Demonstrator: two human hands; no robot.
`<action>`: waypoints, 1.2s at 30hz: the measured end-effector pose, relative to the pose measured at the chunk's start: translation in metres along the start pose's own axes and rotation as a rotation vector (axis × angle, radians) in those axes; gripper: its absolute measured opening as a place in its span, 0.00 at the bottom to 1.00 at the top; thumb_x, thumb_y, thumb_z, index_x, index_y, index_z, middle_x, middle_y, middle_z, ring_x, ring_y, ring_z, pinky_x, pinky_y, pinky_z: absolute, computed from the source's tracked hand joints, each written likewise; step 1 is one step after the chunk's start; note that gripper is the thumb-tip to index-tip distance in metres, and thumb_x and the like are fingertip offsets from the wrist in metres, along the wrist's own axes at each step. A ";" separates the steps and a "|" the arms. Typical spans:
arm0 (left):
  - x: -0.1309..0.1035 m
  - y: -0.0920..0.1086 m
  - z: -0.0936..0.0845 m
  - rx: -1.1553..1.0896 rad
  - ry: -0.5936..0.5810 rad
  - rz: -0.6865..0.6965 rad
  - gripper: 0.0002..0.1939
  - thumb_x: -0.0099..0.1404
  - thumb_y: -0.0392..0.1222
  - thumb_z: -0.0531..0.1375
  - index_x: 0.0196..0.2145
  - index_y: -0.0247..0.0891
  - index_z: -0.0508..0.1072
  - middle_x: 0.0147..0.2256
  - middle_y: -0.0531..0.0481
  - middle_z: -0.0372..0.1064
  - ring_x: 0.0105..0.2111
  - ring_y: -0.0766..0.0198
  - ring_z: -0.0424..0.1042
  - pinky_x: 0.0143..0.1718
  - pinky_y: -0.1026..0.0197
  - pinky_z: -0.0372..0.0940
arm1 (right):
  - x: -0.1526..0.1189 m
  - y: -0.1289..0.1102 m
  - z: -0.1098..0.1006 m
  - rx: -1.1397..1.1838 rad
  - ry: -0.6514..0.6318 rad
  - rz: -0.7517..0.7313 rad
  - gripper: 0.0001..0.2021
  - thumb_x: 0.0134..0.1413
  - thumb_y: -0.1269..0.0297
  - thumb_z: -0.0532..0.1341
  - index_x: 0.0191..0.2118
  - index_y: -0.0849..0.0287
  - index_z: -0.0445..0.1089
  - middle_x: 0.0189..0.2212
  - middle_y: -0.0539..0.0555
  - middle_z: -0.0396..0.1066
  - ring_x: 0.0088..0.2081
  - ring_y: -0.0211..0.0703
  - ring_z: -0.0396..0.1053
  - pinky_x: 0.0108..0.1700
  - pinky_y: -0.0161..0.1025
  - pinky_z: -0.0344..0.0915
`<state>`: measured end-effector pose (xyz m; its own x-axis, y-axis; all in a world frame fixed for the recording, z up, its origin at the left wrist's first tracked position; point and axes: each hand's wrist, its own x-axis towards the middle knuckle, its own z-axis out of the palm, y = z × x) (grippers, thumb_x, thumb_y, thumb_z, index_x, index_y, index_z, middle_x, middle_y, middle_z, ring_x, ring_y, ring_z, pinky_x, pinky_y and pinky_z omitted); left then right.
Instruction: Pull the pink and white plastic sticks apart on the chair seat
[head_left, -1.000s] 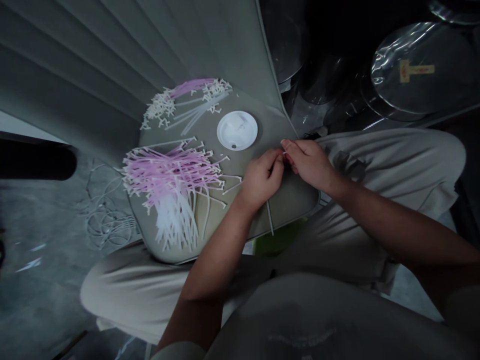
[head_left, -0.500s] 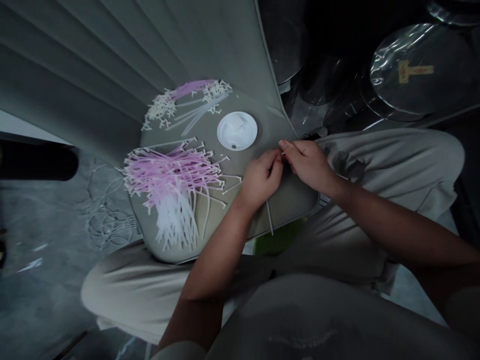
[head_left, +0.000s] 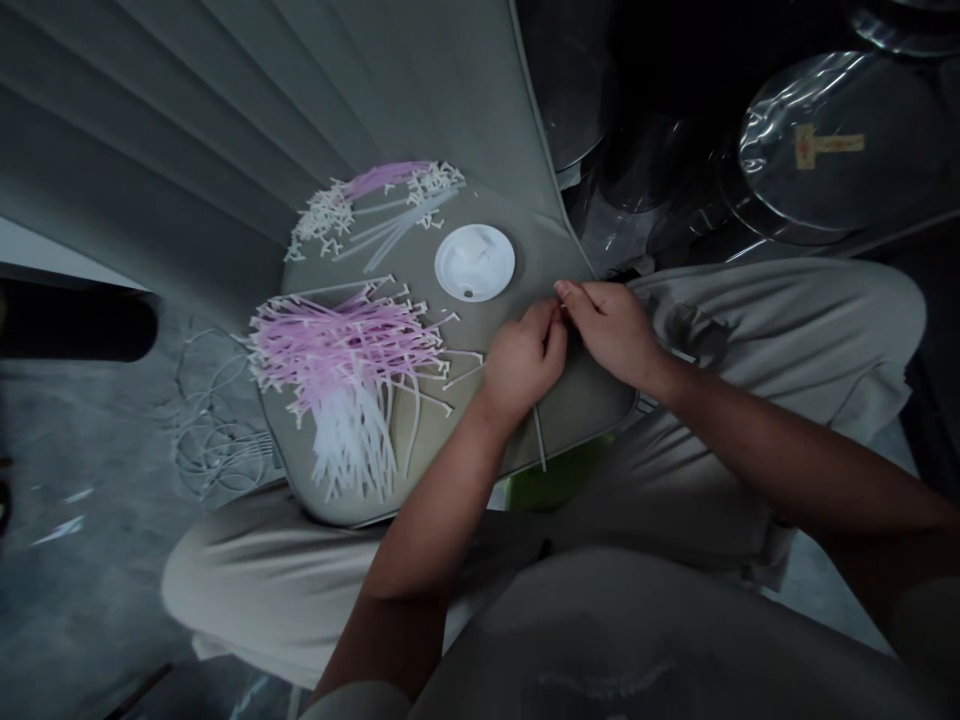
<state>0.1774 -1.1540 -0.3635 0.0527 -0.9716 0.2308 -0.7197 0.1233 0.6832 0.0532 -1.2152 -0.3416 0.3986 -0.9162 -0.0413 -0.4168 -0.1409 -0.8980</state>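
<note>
My left hand [head_left: 525,362] is closed around a thin translucent white tube [head_left: 540,445], whose free end hangs out below the fist over the chair seat's front. Fingertip to fingertip with it, my right hand [head_left: 616,335] is pinched closed. What sits between its fingertips is too small and hidden to make out. To the left lies a pile of pink tubes [head_left: 352,340] with white end fittings, merging into a bunch of white tubes [head_left: 352,440]. Beyond my hands stands a white dish [head_left: 450,283] with a small white piece inside.
Small white fittings [head_left: 326,215] and loose clear tubes [head_left: 390,235] lie at the back of the padded chair seat [head_left: 480,440]. Coiled cable [head_left: 217,450] rests on the floor at left. A round, plastic-covered object [head_left: 847,140] stands at right. My knees flank the seat.
Both hands stay together in nearly the same place, with only a slight shift of the right hand to the left. The pile and dish have not moved.
</note>
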 end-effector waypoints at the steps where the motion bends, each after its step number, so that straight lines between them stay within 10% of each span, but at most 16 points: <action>1: -0.001 0.000 0.000 0.006 -0.001 -0.005 0.14 0.72 0.43 0.48 0.39 0.37 0.71 0.32 0.46 0.72 0.30 0.61 0.71 0.34 0.60 0.63 | 0.000 0.000 0.001 -0.012 0.007 -0.003 0.23 0.65 0.51 0.52 0.20 0.57 0.56 0.18 0.46 0.54 0.23 0.34 0.51 0.29 0.39 0.46; 20: -0.003 0.020 -0.011 0.386 -0.179 -0.113 0.15 0.73 0.41 0.46 0.45 0.36 0.72 0.35 0.41 0.75 0.35 0.55 0.75 0.38 0.56 0.65 | -0.001 0.002 -0.004 -0.194 0.007 -0.154 0.21 0.66 0.59 0.52 0.20 0.57 0.55 0.17 0.47 0.55 0.23 0.34 0.52 0.29 0.39 0.45; 36: 0.001 0.008 -0.013 0.050 0.110 -0.041 0.14 0.70 0.47 0.56 0.42 0.37 0.77 0.36 0.47 0.78 0.36 0.62 0.75 0.40 0.60 0.66 | 0.008 0.004 -0.008 0.011 -0.064 -0.087 0.24 0.65 0.51 0.52 0.19 0.58 0.56 0.17 0.45 0.52 0.23 0.32 0.52 0.28 0.36 0.47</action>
<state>0.1807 -1.1511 -0.3494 0.1558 -0.9473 0.2798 -0.7490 0.0714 0.6587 0.0477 -1.2263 -0.3420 0.4842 -0.8749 0.0099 -0.3694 -0.2147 -0.9041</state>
